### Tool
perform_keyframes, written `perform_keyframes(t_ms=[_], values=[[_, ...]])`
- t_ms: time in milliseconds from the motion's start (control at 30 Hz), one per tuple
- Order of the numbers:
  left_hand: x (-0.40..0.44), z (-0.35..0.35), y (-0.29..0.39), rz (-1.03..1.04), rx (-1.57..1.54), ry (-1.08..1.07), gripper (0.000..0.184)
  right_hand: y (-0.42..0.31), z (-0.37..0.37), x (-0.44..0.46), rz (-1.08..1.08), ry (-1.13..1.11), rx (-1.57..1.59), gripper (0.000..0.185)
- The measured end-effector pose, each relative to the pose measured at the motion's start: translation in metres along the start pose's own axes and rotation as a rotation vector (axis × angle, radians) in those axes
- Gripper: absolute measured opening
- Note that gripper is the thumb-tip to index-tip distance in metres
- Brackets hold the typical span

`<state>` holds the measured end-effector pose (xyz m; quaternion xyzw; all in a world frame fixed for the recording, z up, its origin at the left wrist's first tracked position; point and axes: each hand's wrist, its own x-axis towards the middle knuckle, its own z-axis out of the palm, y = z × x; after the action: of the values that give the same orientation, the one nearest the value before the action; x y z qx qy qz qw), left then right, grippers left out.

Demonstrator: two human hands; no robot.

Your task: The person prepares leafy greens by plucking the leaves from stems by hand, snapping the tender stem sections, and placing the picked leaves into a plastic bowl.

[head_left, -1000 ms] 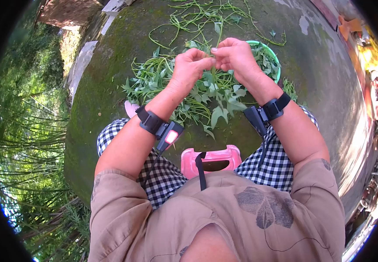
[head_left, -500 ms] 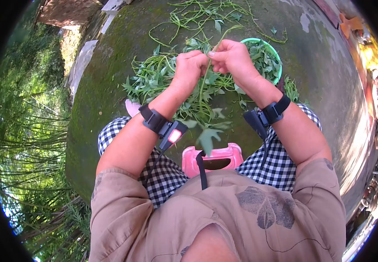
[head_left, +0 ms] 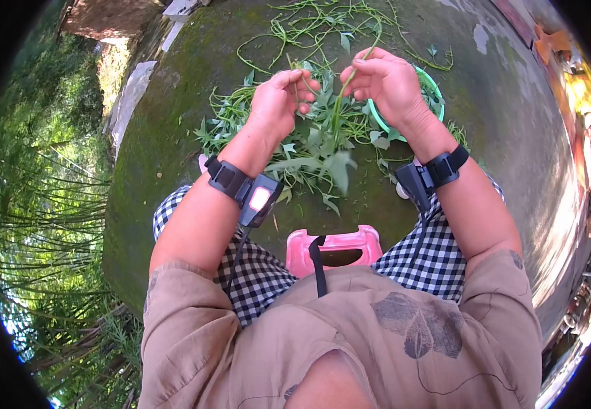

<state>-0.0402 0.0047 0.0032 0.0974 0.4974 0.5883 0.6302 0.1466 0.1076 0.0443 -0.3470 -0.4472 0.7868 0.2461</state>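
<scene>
Leafy green vines (head_left: 317, 144) with long pale stems lie heaped on the moss-stained grey ground (head_left: 162, 136), ahead of the person. Just right of them stands a round basin with a bright green rim (head_left: 441, 102), partly hidden behind the right hand (head_left: 392, 82), whose nearly closed fingers pinch a long green stem (head_left: 340, 102). Fingers of the left hand (head_left: 273, 105), loosely curled and slightly apart, hold a short thin stem (head_left: 295, 86). Where the long stem's lower end runs is hard to make out among blurred leaves.
</scene>
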Motion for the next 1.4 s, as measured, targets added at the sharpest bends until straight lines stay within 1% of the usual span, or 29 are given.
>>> perform_keyframes(t_ms=[33, 67, 167, 200, 367, 433, 533, 633, 733, 967, 1000, 1100, 1133, 1233, 1333, 1400], values=[[-0.002, 0.0, 0.002, 0.018, 0.017, 0.012, 0.021, 0.0, -0.006, 0.003, 0.024, -0.001, 0.047, 0.008], [-0.002, -0.007, 0.003, 0.039, 0.047, -0.033, 0.024, 0.003, -0.01, 0.004, 0.055, 0.019, 0.022, 0.01], [-0.002, -0.011, 0.004, 0.067, 0.046, -0.066, 0.024, 0.014, -0.012, 0.004, 0.191, 0.04, -0.109, 0.012], [-0.003, -0.008, 0.005, 0.064, 0.046, -0.083, 0.025, 0.017, -0.006, 0.003, 0.211, 0.084, -0.163, 0.016], [-0.007, 0.004, 0.004, 0.067, 0.024, -0.144, 0.024, 0.031, 0.012, 0.008, 0.211, 0.076, -0.159, 0.015], [-0.007, 0.005, 0.005, 0.08, 0.037, -0.132, 0.024, 0.03, 0.018, 0.01, 0.198, 0.072, -0.143, 0.014], [-0.009, 0.004, 0.007, 0.094, 0.051, -0.131, 0.024, 0.032, 0.022, 0.016, 0.153, 0.081, -0.276, 0.012], [-0.011, 0.002, 0.007, 0.09, 0.06, -0.121, 0.024, 0.036, 0.021, 0.02, 0.063, 0.11, -0.325, 0.011], [-0.014, -0.002, 0.011, 0.104, 0.076, -0.088, 0.024, 0.034, 0.018, 0.02, 0.07, 0.089, -0.392, 0.013], [-0.01, -0.024, 0.02, 0.186, 0.095, 0.018, 0.023, 0.028, 0.004, 0.016, 0.155, 0.147, -0.28, 0.011], [-0.012, -0.02, 0.02, 0.137, -0.016, 0.084, 0.021, 0.028, 0.001, 0.016, 0.177, 0.14, -0.246, 0.011], [-0.018, -0.016, 0.019, -0.003, 0.115, 0.082, 0.022, 0.027, -0.004, 0.014, 0.229, 0.082, -0.155, 0.01], [-0.024, -0.007, 0.014, -0.04, 0.151, 0.071, 0.028, 0.027, -0.005, 0.013, 0.243, 0.057, -0.126, 0.009], [-0.027, 0.005, -0.014, -0.09, 0.281, 0.038, 0.027, 0.027, -0.002, 0.013, 0.261, 0.023, -0.056, 0.009], [-0.039, 0.018, -0.03, -0.191, 0.245, -0.042, 0.024, 0.031, -0.005, 0.018, 0.245, 0.044, 0.011, 0.01], [-0.045, 0.026, -0.037, -0.197, 0.231, -0.038, 0.022, 0.031, -0.008, 0.021, 0.238, 0.075, 0.001, 0.01]])
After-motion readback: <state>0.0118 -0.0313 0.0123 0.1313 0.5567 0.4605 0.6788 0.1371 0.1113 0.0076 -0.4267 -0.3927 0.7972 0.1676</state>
